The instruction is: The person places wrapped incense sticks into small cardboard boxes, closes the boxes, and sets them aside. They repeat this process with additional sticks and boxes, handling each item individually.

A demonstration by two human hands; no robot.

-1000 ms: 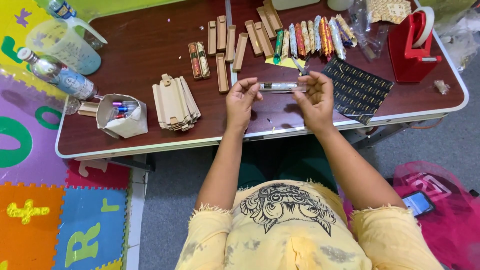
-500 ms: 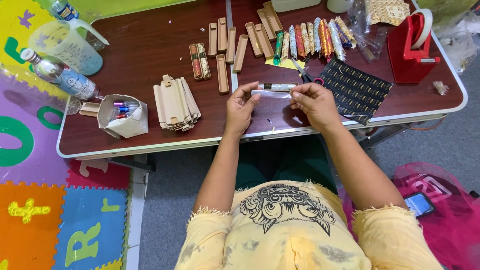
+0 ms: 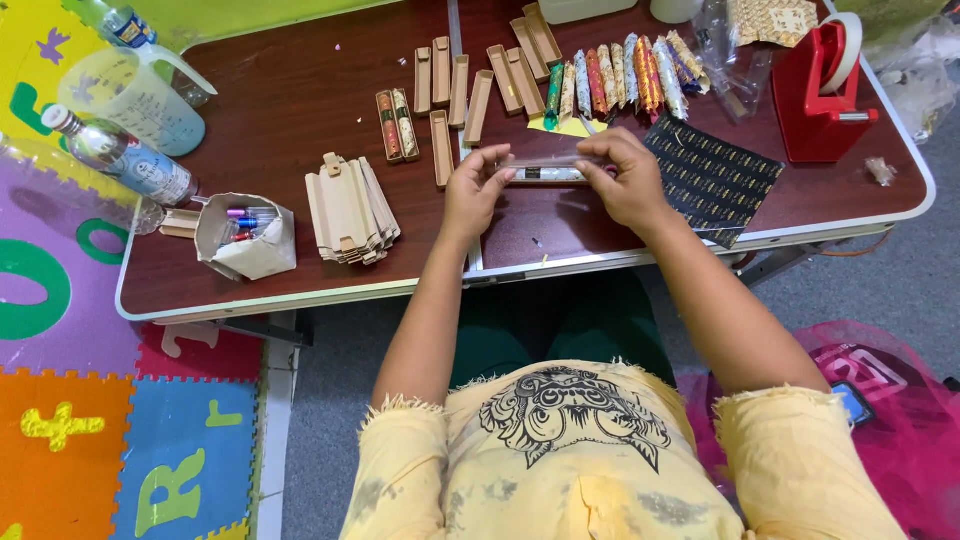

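Observation:
My left hand [image 3: 474,190] and my right hand [image 3: 626,176] hold a slim wrapped stick [image 3: 548,173] level between them, one hand at each end, just above the brown table [image 3: 300,110]. A black patterned paper sheet [image 3: 715,175] lies right of my right hand. Behind my hands sits a row of several colourfully wrapped sticks [image 3: 620,75] on a yellow scrap. Several open narrow cardboard trays [image 3: 470,85] lie to the left of that row, one holding small items [image 3: 392,125].
A stack of flat cardboard blanks [image 3: 350,210] and a paper cup of small vials [image 3: 245,235] sit at the left. A jug [image 3: 135,95] and bottles [image 3: 125,160] stand at the far left. A red tape dispenser [image 3: 820,85] is at the right. Foam letter mats [image 3: 60,400] cover the floor.
Both hands have moved slightly away from me over the table with the stick, which now lies closer to the row of wrapped sticks. The fingers have shifted along it.

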